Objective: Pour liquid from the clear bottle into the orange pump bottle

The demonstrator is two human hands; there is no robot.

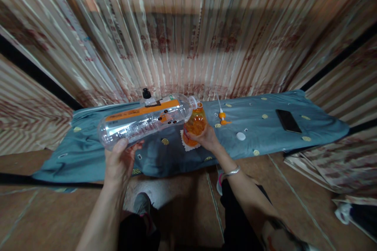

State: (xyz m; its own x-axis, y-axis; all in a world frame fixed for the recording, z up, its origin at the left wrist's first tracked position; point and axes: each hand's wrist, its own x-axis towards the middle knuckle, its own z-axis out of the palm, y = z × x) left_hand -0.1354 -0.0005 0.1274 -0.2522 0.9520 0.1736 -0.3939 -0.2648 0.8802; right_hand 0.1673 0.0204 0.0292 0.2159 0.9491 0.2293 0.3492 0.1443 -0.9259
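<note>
Bare forearms [101, 211] are slanting up from the lower corners, the left hand [119, 160] gripping a tilted clear bottle [144, 120] left of centre, the right hand [208, 139] clasping an orange bottle [196, 120] at mid-frame, seemingly pouring between them, the next move calling for a steady, aligned tilt.

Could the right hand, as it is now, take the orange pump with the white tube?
Probably not now: the right hand is holding the orange bottle, so its grip is occupied. Otherwise, the way looks free: the orange pump lies nearby on the cloth, with nothing visible between them.
</note>
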